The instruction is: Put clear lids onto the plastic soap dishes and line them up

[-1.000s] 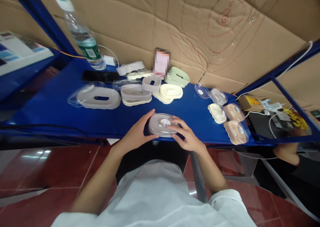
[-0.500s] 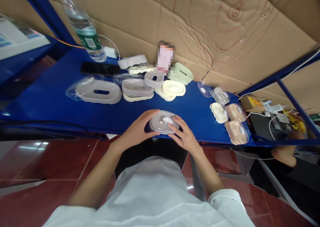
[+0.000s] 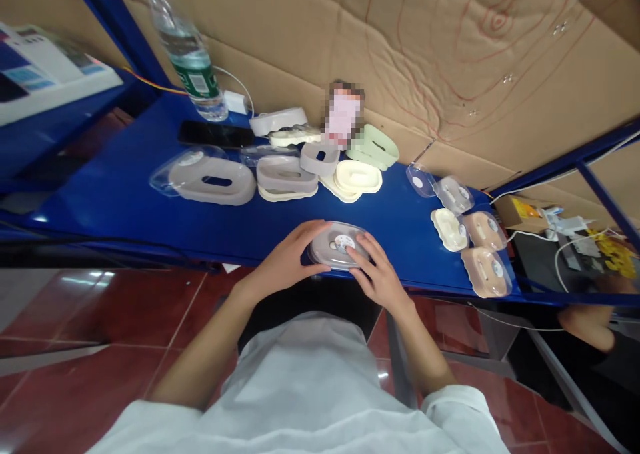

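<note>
A grey oval soap box [image 3: 325, 254] with a clear lid and a round white sticker is at the table's front edge. My left hand [image 3: 290, 257] grips its left end, thumb at the near side and fingers at the far side. Around the right end closes my right hand [image 3: 377, 271], one fingertip touching the lid by the sticker. Behind the box lie grey soap box parts [image 3: 235, 187], a cream dish [image 3: 363, 176] and a green part [image 3: 377, 149]. Clear lids [image 3: 165, 177] lie among them.
Several lidded soap boxes [image 3: 487, 274] in peach, grey and cream stand at the right. A water bottle [image 3: 197, 74], a black phone [image 3: 213, 134] and a propped-up phone [image 3: 344, 114] are at the back, before a cardboard wall [image 3: 300, 34]. Another person's arm [image 3: 590, 327] shows far right.
The view has shifted, so everything sits slightly farther right in the picture. Both hands keep their hold on the grey soap box, with almost no change in pose.
</note>
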{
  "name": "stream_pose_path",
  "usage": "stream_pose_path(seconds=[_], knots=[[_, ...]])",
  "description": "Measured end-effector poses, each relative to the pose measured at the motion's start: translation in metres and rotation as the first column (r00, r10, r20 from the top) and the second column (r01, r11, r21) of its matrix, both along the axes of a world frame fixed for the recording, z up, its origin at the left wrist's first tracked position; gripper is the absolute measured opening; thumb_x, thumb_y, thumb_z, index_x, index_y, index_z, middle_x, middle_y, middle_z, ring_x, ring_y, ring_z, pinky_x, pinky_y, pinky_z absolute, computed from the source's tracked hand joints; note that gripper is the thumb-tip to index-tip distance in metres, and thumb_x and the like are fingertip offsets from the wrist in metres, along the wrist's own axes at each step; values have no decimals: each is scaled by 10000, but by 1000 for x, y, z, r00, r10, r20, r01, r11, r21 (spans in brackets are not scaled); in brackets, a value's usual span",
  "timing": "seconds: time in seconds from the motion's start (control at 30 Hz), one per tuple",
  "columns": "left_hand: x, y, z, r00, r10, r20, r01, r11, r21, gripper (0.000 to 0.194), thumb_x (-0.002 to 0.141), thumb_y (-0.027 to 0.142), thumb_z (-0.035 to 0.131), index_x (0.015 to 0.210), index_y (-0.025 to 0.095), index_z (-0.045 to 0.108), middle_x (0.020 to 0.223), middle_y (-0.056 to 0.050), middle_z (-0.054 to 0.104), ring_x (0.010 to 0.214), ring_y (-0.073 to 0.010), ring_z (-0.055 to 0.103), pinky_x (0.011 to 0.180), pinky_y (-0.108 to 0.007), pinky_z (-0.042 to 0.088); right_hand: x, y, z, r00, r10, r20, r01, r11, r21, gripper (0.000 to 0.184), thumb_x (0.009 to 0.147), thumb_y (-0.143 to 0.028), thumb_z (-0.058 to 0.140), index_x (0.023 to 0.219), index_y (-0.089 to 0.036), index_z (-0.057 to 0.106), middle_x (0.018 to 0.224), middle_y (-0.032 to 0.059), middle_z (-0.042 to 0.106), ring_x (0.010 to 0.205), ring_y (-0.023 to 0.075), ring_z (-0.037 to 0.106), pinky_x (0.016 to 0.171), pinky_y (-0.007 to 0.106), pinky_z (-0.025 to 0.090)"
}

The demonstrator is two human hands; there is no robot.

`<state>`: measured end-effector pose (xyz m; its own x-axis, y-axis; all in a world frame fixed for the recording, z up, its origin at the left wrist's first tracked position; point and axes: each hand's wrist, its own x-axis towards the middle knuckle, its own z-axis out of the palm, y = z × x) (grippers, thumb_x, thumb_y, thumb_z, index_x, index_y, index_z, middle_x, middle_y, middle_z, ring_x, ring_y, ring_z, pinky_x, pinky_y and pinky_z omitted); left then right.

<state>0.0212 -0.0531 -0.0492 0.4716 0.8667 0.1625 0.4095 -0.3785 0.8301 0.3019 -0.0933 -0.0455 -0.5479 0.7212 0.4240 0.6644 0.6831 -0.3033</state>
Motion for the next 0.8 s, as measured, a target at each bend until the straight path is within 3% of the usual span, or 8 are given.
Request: stream_pose_path(seconds=[0.13, 0.3, 0.47, 0.57, 0.63, 0.7, 0.8], knots=[[-3, 1, -1, 999, -30, 13, 29, 999, 16, 781, 934, 532, 775, 1616, 345, 446, 1675, -76, 459, 1553, -309, 450, 1309, -500, 379, -4, -6, -1, 998, -21, 54, 20, 1000, 11, 681, 1088, -241, 581, 1710, -341, 321, 1732, 98, 409, 1649, 319, 313, 1311, 609, 385], [-1, 0, -5, 999, 29, -14, -28, 999, 40, 816, 935, 521, 773, 1640, 373, 390, 1715, -63, 407, 1582, -310, 417, 1311, -496, 378, 0, -5, 2, 990, -86, 115, 80, 995, 58, 607, 1089, -310, 597, 1668, -340, 419, 1690, 79, 481, 1649, 303, 315, 1326, 600, 350], [-1, -2, -4, 999, 39, 11, -39, 997, 74, 746, 988, 496, 708, 1643, 391, 365, 1687, -62, 435, 1551, -289, 465, 1301, -488, 394, 50, 9, 6, 949, -283, 140, 276, 959, 73, 524, 1101, -333, 562, 1620, -312, 499, 1687, 91, 487, 1632, 304, 346, 1301, 584, 372], [-1, -4, -1, 999, 34, 8, -34, 997, 64, 668, 1031, 502, 642, 1634, 381, 381, 1636, -66, 496, 1502, -279, 520, 1279, -489, 424, 84, 27, 10, 886, -453, 100, 444, 890, 102, 514, 1111, -352, 523, 1621, -294, 496, 1730, 120, 415, 1640, 346, 319, 1276, 650, 362], [0, -5, -1, 999, 36, -17, -35, 998, 61, 630, 1050, 505, 609, 1628, 371, 398, 1628, -70, 505, 1506, -280, 513, 1278, -504, 423, 90, 39, 15, 860, -510, 19, 505, 855, 119, 567, 1105, -371, 527, 1655, -268, 440, 1725, 145, 415, 1639, 364, 314, 1264, 680, 359], [2, -6, -2, 998, 44, -42, -41, 997, 64, 601, 1061, 496, 590, 1621, 365, 414, 1620, -71, 514, 1506, -274, 511, 1276, -514, 424, 79, 52, 21, 888, -458, -33, 459, 882, 104, 592, 1096, -371, 546, 1664, -257, 422, 1680, 143, 488, 1616, 348, 364, 1264, 656, 377], [6, -7, -3, 995, 73, -67, -67, 994, 87, 549, 1066, 463, 581, 1591, 351, 465, 1581, -75, 556, 1469, -263, 548, 1252, -510, 454, 36, 74, 31, 974, -224, 35, 223, 974, 36, 533, 1097, -342, 552, 1624, -294, 489, 1640, 97, 549, 1569, 298, 452, 1260, 577, 417]])
